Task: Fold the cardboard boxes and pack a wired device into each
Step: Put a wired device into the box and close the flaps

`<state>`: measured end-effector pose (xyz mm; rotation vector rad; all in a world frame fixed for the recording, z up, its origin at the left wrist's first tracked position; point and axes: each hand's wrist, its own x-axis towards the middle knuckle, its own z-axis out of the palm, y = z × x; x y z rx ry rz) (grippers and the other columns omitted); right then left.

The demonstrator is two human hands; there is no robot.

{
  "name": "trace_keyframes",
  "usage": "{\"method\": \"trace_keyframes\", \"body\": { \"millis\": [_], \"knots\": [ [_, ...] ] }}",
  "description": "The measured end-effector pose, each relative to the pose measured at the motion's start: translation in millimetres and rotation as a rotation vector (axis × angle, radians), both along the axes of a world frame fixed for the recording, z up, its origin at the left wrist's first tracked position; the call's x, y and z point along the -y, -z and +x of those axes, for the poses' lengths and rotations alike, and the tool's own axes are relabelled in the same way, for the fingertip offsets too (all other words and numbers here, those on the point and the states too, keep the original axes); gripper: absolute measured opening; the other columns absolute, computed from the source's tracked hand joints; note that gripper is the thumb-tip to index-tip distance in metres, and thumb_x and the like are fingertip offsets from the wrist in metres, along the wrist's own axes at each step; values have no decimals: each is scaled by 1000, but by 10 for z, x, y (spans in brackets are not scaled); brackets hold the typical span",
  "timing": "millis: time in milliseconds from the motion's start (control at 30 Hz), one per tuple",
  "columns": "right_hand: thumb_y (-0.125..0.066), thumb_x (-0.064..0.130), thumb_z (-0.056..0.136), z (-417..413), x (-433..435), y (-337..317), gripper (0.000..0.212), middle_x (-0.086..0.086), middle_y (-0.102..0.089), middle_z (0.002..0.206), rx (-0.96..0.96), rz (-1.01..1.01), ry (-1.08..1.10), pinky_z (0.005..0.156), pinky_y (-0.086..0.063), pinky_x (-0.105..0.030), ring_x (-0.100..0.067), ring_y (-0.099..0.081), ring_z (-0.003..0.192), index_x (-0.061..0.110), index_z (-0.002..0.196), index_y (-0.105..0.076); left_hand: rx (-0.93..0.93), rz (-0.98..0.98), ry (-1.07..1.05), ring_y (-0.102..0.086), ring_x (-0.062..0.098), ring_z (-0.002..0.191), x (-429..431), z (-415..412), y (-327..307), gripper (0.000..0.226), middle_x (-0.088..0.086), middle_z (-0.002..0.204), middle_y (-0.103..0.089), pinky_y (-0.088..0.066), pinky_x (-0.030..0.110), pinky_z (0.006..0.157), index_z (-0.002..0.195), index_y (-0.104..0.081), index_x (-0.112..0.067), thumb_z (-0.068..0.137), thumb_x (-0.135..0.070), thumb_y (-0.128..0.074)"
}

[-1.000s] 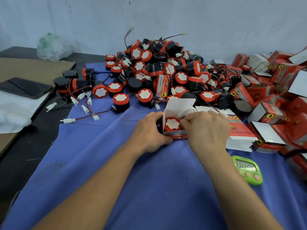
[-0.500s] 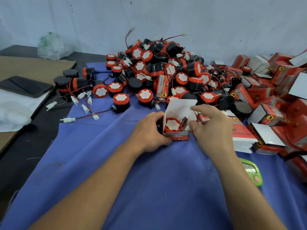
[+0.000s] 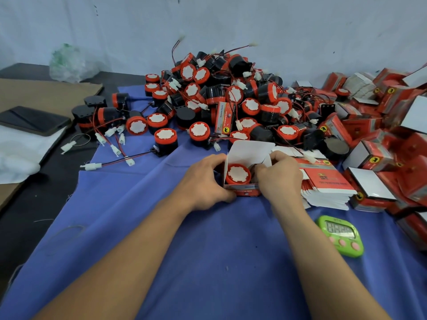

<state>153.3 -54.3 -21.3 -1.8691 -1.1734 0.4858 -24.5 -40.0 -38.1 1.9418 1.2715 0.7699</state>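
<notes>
A small red and white cardboard box stands on the blue cloth with its white top flap raised. Inside it sits a red and black round device, white face up. My left hand grips the box's left side. My right hand is at the box's right side, its fingers curled into the opening where the device's wire lies; what they hold is hidden.
A big heap of loose wired devices lies behind the box. A stack of flat boxes sits right of my right hand, and packed boxes pile up at the right. A green timer lies front right, a phone at the left.
My right hand had lifted off to the box's right, showing the wire inside; it is now back at the opening with its fingers tucked in. The left hand kept its grip.
</notes>
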Motion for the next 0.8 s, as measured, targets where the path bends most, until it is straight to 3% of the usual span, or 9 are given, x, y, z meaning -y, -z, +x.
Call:
{"method": "trace_keyframes", "body": {
  "millis": [100,167,267,367,467,533,633,700,800],
  "knots": [
    [-69,21,86,-39,-17,52,16,10,-60,61,28,19,32,50,-31,-27,-7,-52,62,23,74,-59,5,-4,-11,-65,4,102,5,15,5,70,-17,114,-68,-55,39,94,124,-64,-42,57,-32,-85],
    [-70,22,84,-48,12,104,16,13,-61,58,-59,67,31,52,-33,-29,-6,-54,58,26,72,-60,3,-21,-31,-66,5,101,9,24,10,71,-17,113,-70,-56,40,93,123,-64,-43,57,-33,-85],
    [-69,14,82,-48,75,132,17,16,-66,63,-258,126,-49,57,-47,-39,-10,-57,58,29,73,-65,-2,-57,-37,-67,7,103,2,34,15,72,-17,114,-71,-57,41,95,124,-63,-44,56,-34,-85],
    [-63,4,82,-20,114,85,30,5,-77,82,-397,109,-156,72,-59,-46,-22,-70,77,27,95,-75,-8,-82,-36,-67,5,103,1,46,7,71,-19,114,-71,-57,40,94,123,-63,-45,56,-35,-85],
    [-60,8,88,46,109,69,32,6,-78,89,-327,24,-245,79,-59,-47,-27,-72,92,30,105,-75,-38,-90,-46,-65,3,101,17,62,3,69,-19,114,-68,-57,38,93,122,-61,-46,58,-36,-84],
    [-59,15,91,80,95,65,24,6,-74,81,-151,-4,-238,67,-55,-39,-21,-68,82,29,104,-73,-33,-102,-29,-65,6,103,32,59,-19,68,-17,115,-69,-57,41,94,124,-61,-43,61,-31,-82],
    [-64,22,92,73,82,65,10,14,-65,70,2,25,-138,48,-34,-16,-2,-58,66,28,98,-70,335,-255,53,-68,23,115,34,38,-58,63,0,121,-75,-54,48,104,129,-67,-25,66,-18,-69],
    [-67,21,91,57,81,65,7,16,-63,64,27,39,-109,46,-36,-12,2,-56,60,26,85,-67,595,-370,113,-66,30,122,23,29,-73,59,11,129,-72,-53,44,106,133,-67,-13,75,-17,-56],
    [-70,19,89,47,73,88,19,13,-58,55,79,55,-75,43,-35,-15,1,-56,58,21,73,-59,689,-392,109,-69,24,119,9,22,-71,40,8,126,-75,-55,33,100,126,-72,-16,93,-15,-50]
  ]
}}
